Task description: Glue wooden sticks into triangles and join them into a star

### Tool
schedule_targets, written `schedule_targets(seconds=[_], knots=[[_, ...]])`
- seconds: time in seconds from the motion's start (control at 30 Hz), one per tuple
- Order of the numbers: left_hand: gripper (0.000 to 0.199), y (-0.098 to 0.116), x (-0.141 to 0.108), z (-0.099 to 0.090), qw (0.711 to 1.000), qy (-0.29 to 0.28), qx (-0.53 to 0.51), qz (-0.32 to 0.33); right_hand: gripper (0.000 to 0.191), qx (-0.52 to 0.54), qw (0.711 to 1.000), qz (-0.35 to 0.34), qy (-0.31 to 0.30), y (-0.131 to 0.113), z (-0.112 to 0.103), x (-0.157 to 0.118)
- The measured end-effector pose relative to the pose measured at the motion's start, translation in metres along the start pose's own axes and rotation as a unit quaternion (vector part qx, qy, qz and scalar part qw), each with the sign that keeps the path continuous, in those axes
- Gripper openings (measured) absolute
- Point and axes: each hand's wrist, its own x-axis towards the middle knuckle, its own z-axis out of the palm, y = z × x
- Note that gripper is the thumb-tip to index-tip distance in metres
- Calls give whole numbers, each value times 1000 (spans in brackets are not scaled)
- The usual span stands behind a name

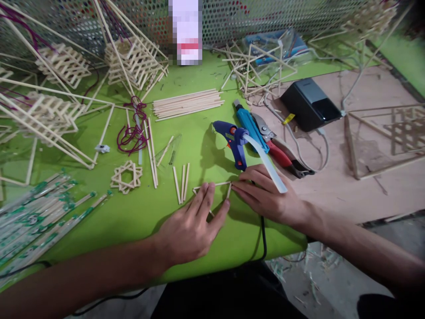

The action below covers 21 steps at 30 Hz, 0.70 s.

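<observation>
A small frame of thin wooden sticks (221,183) lies flat on the green table (133,221), partly hidden under my left hand (192,226). That hand is spread, its fingertips resting on the frame. At the frame's right corner my right hand (265,195) has its thumb and fingers pinched together on the stick end. Just behind the hands stands a blue glue gun (234,139), a translucent glue stick (265,164) reaching from its back over my right hand. Three short sticks (183,184) lie left of the frame.
Star-shaped stick ring (126,177), purple cord (134,133), stick bundle (187,105) and wrapped sticks (43,212) lie on the left and centre. Stick structures (133,62) line the back. Red-handled pliers (279,153), a blue tool (250,126) and a black box (312,104) are right.
</observation>
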Motion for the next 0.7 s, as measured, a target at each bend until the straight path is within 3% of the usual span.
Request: schedule_targets(seconds=[0.4,0.7], knots=[[62,0,0,1,1000,6,8,5,14,-1,1000,5,0,0,-1,1],[60,2,-2,5,1000,10,-4,-18,11,24,999,-39,-24,-6,11,19]])
